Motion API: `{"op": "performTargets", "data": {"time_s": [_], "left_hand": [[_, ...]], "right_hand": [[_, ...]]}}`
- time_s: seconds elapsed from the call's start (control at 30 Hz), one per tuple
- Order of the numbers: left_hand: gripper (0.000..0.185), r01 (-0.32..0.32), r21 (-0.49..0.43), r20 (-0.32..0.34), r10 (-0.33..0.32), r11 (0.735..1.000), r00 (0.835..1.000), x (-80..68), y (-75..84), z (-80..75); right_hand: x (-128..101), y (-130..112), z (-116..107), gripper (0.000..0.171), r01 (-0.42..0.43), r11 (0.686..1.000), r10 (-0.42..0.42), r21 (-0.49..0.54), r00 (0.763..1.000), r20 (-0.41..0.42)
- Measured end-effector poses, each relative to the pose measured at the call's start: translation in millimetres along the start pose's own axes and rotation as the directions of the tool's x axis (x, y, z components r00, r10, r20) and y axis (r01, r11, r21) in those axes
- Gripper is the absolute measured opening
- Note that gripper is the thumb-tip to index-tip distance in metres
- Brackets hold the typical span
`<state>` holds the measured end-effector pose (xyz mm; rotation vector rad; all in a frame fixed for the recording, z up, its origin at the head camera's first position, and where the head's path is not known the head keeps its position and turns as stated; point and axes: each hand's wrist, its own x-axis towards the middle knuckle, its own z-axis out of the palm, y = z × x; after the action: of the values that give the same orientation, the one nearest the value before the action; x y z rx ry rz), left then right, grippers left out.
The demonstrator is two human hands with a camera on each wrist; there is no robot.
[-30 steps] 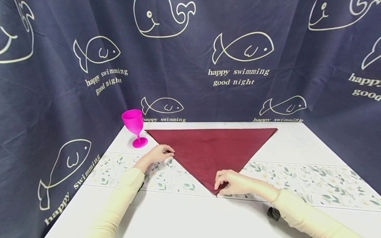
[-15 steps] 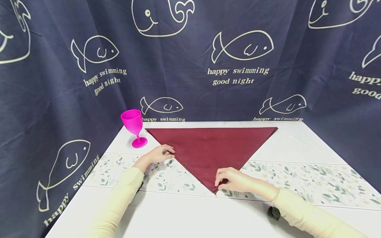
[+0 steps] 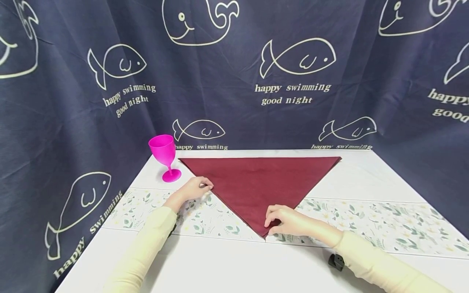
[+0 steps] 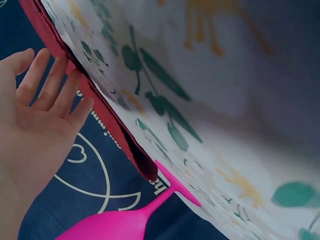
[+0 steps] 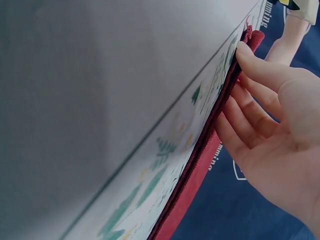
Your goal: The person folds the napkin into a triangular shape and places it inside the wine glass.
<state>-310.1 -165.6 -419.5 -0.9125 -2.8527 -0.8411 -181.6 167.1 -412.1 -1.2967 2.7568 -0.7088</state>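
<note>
A dark red cloth napkin (image 3: 256,179), folded into a triangle, lies flat with its point toward me. At its left slanting edge is my left hand (image 3: 195,187); the fingertips touch the cloth, and in the left wrist view the thumb (image 4: 19,62) stands apart from the loosely bent fingers. My right hand (image 3: 287,221) is at the near point. Its thumb (image 5: 255,65) lies on the front of the edge and the bent fingers lie over the cloth, so they pinch the layers. The exact fingertip contact is partly hidden.
A bright pink goblet (image 3: 163,152) stands upright near the napkin's far left corner, beyond my left hand. The white table (image 3: 220,264) has a floral strip (image 3: 366,224) across it. A dark blue curtain (image 3: 234,106) with fish drawings closes off the back and sides.
My right hand has shifted slightly away from me at the napkin's point. The left fingertips have drawn back a little to the left edge. The goblet stays where it was.
</note>
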Motion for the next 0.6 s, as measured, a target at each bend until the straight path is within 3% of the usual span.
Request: {"op": "performTargets", "data": {"time_s": [0.27, 0.43, 0.6], "left_hand": [[0.017, -0.008, 0.007, 0.046, 0.008, 1.0, 0.999, -2.4, 7.1, -0.1], [0.019, 0.002, -0.007, 0.058, -0.002, 1.0, 0.998, -2.3, 14.2, -0.6], [0.021, -0.072, -0.036, 0.072, 0.075, 0.997, 0.995, 0.5, 29.5, 2.4]], "right_hand": [[0.7, -1.9, 1.3, 0.005, 0.015, 1.0, -0.015, -0.02, 1.0, -0.006], [0.3, 0.6, 1.9, 0.01, 0.037, 0.999, -0.037, -0.004, 0.999, 0.004], [0.3, 2.1, 3.0, 0.017, 0.102, 0.995, -0.102, 0.0, 0.994, -0.023]]}}
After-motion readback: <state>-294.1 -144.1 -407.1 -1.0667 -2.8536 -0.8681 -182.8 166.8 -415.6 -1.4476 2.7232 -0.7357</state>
